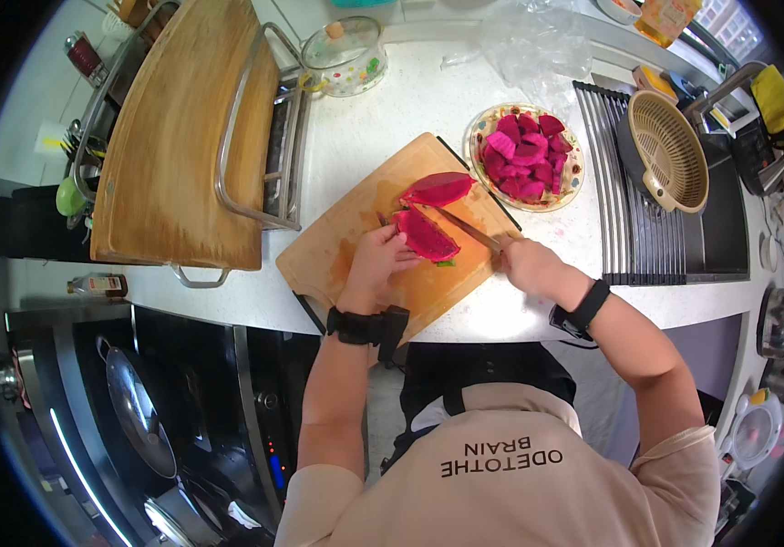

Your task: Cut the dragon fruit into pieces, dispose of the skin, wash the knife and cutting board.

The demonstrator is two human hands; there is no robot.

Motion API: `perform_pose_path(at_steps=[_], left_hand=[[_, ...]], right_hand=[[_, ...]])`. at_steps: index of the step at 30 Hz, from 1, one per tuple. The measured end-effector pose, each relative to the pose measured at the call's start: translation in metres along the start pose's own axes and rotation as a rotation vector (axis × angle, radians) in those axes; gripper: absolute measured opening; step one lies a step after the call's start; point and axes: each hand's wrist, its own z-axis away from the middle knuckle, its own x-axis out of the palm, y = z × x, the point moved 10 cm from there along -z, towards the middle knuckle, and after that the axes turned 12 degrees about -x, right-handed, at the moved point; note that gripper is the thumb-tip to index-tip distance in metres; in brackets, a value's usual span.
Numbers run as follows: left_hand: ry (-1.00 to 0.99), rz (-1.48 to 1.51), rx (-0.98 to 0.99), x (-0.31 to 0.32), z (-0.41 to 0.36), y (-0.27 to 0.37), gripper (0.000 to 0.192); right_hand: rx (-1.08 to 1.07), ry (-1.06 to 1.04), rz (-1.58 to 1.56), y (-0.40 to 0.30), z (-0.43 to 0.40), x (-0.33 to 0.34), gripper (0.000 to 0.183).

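Observation:
On a tilted wooden cutting board lie two wedges of red dragon fruit. My left hand holds the nearer dragon fruit wedge, its cut flesh facing up and a bit of green peel at its lower end. The farther dragon fruit wedge rests just beyond it. In my right hand is a kitchen knife, gripped by its handle. Its blade points up and left, with the tip between the two wedges. A patterned plate beside the board's far right side bears a heap of cut dragon fruit chunks.
To the left stands a large wooden board in a metal rack. A glass pot and plastic bags sit at the back. On the right, a roll-up drying rack and a colander lie over the sink.

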Motion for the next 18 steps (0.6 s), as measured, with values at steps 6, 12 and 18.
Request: perform_pose_path(at_steps=[6,12,18], left_hand=[[-0.008,-0.013,-0.034,0.0,0.017,-0.009,0.023],[0.062,-0.189,-0.018,0.002,0.038,-0.022,0.02],[-0.05,-0.166,-0.263,0.009,0.054,-0.049,0.028]], right_hand=[[0.172,-0.035,-0.541,0.039,0.027,0.027,0.021],[0.268,-0.027,-1.006,0.039,0.05,0.049,0.021],[0.216,0.226,-1.019,0.043,0.055,0.044,0.022]])
